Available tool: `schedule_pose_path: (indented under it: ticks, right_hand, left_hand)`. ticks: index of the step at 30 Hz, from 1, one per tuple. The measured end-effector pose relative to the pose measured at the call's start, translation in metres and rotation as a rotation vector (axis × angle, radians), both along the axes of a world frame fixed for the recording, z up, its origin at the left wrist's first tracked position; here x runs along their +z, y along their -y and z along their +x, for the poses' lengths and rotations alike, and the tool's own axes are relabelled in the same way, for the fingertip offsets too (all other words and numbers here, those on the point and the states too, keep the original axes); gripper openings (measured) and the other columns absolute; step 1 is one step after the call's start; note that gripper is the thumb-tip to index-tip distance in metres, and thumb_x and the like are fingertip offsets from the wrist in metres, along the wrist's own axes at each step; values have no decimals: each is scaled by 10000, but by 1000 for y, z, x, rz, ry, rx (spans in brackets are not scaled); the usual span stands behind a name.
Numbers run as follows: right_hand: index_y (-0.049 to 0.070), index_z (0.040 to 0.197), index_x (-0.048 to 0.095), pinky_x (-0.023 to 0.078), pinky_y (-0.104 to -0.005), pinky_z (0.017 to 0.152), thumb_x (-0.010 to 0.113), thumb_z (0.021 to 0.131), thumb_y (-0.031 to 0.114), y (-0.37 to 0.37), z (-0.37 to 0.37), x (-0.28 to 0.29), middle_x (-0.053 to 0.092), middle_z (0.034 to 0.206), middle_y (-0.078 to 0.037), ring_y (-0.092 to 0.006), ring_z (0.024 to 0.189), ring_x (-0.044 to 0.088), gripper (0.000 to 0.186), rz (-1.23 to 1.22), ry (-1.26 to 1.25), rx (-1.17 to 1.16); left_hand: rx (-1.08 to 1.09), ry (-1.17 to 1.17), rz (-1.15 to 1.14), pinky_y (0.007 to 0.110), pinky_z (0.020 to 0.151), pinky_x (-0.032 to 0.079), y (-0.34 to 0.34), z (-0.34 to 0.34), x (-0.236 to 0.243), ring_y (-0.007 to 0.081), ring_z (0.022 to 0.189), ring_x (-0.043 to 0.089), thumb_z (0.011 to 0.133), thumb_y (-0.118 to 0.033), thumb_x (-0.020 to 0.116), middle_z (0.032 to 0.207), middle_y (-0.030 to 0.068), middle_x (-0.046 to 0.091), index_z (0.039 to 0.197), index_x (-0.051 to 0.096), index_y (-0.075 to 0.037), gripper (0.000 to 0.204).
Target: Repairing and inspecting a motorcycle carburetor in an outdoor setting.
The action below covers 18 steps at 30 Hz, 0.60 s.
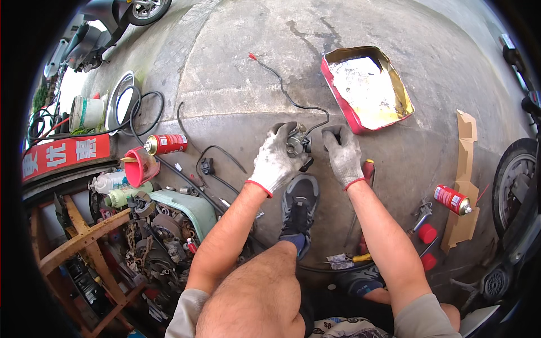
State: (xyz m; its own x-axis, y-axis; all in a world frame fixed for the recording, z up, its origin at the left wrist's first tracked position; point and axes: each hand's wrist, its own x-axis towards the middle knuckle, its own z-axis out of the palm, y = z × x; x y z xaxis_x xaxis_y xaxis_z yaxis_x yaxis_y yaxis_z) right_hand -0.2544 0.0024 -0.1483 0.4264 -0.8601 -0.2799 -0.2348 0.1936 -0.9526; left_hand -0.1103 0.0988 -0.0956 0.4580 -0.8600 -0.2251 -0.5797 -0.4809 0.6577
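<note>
The left hand [274, 159], in a grimy grey knit glove with a red cuff, is clenched around a small grey cast-metal carburettor [295, 142], its fingers wrapped over the top and left side of the part. The carburettor sits at the centre of the view, held just above the concrete floor [236, 73]; it is lumpy and dull, with a round bore facing the camera and darker fittings on its right side. The right hand [341, 152], in a matching glove, is curled at 3 o'clock of the part, fingertips bent down; whether it grips anything I cannot tell. A thin black cable with a red tip [282, 84] runs from the carburettor toward 11 o'clock.

At 6 o'clock of the hands stands a grey mesh sports shoe [298, 208] on the floor. Just at 4 o'clock of the right hand lies a screwdriver with a red handle [367, 169]. At 1 o'clock, well apart, rests a shallow rectangular red tin tray [338, 84] with a shiny gold inside. At 3 o'clock, farther out, a red spray can with a metal top [452, 199] lies on a strip of brown cardboard [465, 169], and near it a steel wrench [421, 215].

At 9 o'clock lies a second red spray can [165, 144], beside a red plastic funnel cup [138, 165]. At 7 o'clock a pale green metal cover [191, 205] leans among oily chains and engine parts.
</note>
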Motion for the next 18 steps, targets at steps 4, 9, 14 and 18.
schedule_pose_path:
  ticks: [4,9,14,18]
  right_hand:
    - [96,1021,672,524,-385,797,653,793,22,4,7,35,675,1032,-120,-283,897,654,241,-553,-82,214]
    - [153,1067,676,501,-433,877,691,782,154,22,7,32,667,1126,-84,-323,1013,636,285,-695,-251,634]
    - [139,1020,693,494,-455,837,683,794,203,24,4,25,685,1020,-118,-327,919,646,235,-684,-275,596]
    - [118,1033,695,490,-446,857,680,819,261,26,11,37,693,1018,-135,-326,959,655,257,-514,-380,641]
  left_hand:
    - [7,-29,16,434,1010,451,-5,2,3,376,1206,515,675,-212,813,1315,199,503,1330,505,-66,739]
    - [-24,20,-7,435,1010,450,-5,1,-1,380,1204,514,672,-229,813,1312,199,503,1334,505,-62,749]
    - [-29,-19,63,420,1056,430,-1,1,5,367,1250,497,688,-203,790,1354,197,481,1363,480,-36,761]
    - [-15,-15,22,445,998,458,-3,2,3,386,1185,527,668,-236,812,1305,198,506,1325,510,-56,745]
